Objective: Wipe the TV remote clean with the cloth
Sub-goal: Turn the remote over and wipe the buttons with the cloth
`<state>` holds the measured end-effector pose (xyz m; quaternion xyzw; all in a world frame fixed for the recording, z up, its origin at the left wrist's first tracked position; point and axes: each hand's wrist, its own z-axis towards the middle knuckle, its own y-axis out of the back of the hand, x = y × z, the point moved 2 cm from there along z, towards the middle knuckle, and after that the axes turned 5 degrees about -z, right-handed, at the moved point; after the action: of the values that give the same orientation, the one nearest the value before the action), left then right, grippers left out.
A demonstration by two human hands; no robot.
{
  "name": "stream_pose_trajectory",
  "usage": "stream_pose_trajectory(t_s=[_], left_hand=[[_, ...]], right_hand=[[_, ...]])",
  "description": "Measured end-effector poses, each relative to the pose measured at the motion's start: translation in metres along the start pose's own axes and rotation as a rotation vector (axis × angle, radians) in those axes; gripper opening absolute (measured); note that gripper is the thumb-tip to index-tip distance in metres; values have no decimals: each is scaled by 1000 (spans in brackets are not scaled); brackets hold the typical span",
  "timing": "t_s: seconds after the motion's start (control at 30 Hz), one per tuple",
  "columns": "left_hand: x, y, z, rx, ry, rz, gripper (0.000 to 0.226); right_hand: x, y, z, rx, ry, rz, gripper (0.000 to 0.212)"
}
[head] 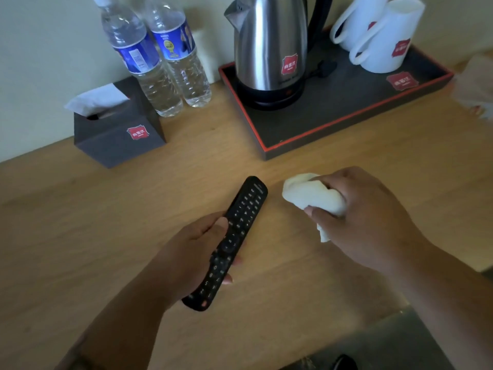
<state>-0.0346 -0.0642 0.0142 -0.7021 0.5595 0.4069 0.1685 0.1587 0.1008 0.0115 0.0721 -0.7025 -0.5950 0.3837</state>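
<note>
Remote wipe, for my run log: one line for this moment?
left hand: holds remote | right hand: grips cloth | cloth beside remote, apart

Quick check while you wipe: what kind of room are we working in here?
Most likely a hotel room. A tray holds a kettle and two mugs, all with the same red logo, which also marks the tissue box. Two water bottles stand beside it.

On the wooden surface: tissue box, two bottles, and a tray bearing kettle and two mugs.
</note>
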Motion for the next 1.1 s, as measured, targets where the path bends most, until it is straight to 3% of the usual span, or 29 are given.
stream_pose_trajectory(t_s=[0.1,0.23,0.33,0.43,0.5,0.6,0.73,0.83,1.1], left_hand=[[1,2,4,39,-45,87,49],[3,6,12,38,-155,462,72],[-1,1,12,-2,-240,572,66],[-6,-3,13,-58,-344,706,53],[-4,-5,15,-89,-362,791,64],[1,-7,19,-112,-394,901,82],[6,-11,18,-155,-440,899,77],[13,-12,15,-199,-461,847,73],[19,-10,20,-213,-493,844,71]], right_hand=[[-3,-2,-5,-7,74,-198,37],[-5,-3,-14,43,106,-362,56],[4,-5,-16,33,69,-359,72],[11,-13,-13,7,86,-345,53],[12,-14,-11,4,99,-339,40],[8,-10,-7,32,96,-367,41],[3,-3,-6,-7,47,-263,40],[12,-3,-2,-58,118,-199,39],[31,-22,-6,20,186,-292,41]])
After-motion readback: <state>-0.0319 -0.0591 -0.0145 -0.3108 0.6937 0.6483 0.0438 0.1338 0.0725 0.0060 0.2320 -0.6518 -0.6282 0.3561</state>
